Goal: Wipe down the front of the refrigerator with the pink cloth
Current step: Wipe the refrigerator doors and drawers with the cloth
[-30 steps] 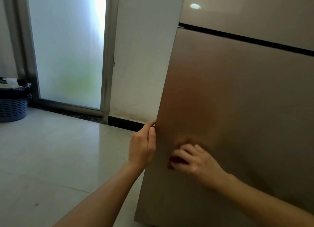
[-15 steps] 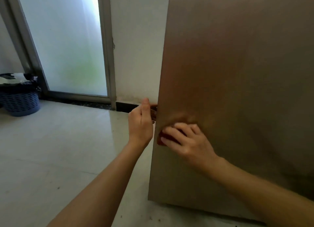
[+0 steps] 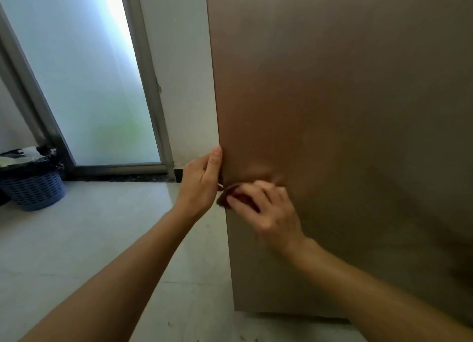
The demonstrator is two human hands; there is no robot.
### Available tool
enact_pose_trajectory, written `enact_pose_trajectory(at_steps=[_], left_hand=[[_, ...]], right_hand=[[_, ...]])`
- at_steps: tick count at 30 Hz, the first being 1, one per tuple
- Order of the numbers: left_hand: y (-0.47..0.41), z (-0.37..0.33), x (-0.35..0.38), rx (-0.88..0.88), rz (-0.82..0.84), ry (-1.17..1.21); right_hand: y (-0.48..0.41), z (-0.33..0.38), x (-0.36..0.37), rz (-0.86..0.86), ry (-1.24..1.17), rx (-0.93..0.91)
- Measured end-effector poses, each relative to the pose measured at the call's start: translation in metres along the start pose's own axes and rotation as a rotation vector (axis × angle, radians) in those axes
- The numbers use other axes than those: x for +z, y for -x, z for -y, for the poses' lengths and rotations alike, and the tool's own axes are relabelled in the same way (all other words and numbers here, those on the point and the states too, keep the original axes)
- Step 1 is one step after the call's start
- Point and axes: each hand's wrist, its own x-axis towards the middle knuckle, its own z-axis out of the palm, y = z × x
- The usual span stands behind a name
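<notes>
Pressing the small, bunched pink cloth (image 3: pixel 231 194) flat against the smooth bronze-coloured front of the refrigerator (image 3: pixel 345 116), the right hand (image 3: pixel 266 208) has its fingers curled over the fabric, so that only a dark red edge shows by the fingertips. The cloth sits at the left edge of the door, low on the panel. Just to the left of it, the left hand (image 3: pixel 201 181) is closed loosely around that same edge, thumb pointing up along the corner; whether it also pinches a bit of the cloth I cannot tell.

The risk I see is at this edge. The cloth is mostly hidden under the fingers, so a stroke going further left could push it off the panel, and it may drop on the pale tiled floor (image 3: pixel 89 239) below the hands. The left hand's pull on the edge could also open the door a little. The strip under the right hand, down to the bottom, looks easy to miss.

Far to the left of both hands stands a blue plastic basket (image 3: pixel 34 190) beside the frosted glass door (image 3: pixel 84 72); it is well apart and no danger.
</notes>
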Motion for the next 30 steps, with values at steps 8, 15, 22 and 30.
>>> enact_pose_trajectory(at_steps=[8,15,22,30], left_hand=[[0.029,0.036,0.007,0.009,0.09,-0.066],[0.041,0.036,0.015,0.006,0.097,-0.035],[0.044,0.043,0.003,0.054,0.181,-0.167],[0.052,0.046,0.014,0.116,0.118,-0.268]], right_hand=[[0.077,0.01,-0.017,0.366,-0.137,0.094],[-0.014,-0.006,-0.056,-0.377,0.055,0.642],[0.082,0.077,0.034,0.195,-0.137,0.429],[0.014,0.001,-0.061,-0.429,-0.004,0.809]])
